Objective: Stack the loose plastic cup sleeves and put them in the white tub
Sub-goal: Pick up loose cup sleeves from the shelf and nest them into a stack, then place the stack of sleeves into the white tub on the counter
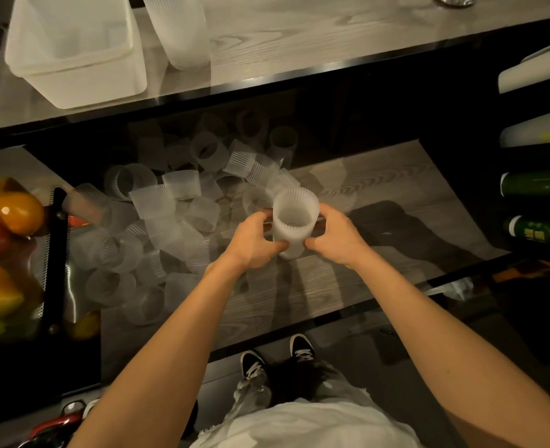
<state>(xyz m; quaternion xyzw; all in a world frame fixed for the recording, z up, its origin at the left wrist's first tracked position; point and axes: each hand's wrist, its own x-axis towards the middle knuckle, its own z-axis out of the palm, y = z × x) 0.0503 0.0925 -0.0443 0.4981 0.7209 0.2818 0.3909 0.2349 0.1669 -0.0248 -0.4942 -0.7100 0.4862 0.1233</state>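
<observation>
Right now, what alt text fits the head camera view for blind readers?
Left hand and right hand grip an upright stack of ribbed cup sleeves at a counter. Loose sleeves lie heaped to its left; the white tub sits on a shelf beyond.

Dim, warm light here. Pale wood-grain upper counter (299,37) w/ shiny metal edge up top, darker wood-grain lower worktop (380,179) below it. Fruit (15,211) far left, green bottles (538,184) lying at right, white rolls (535,72) above them. Dark floor (461,367) underneath.
</observation>
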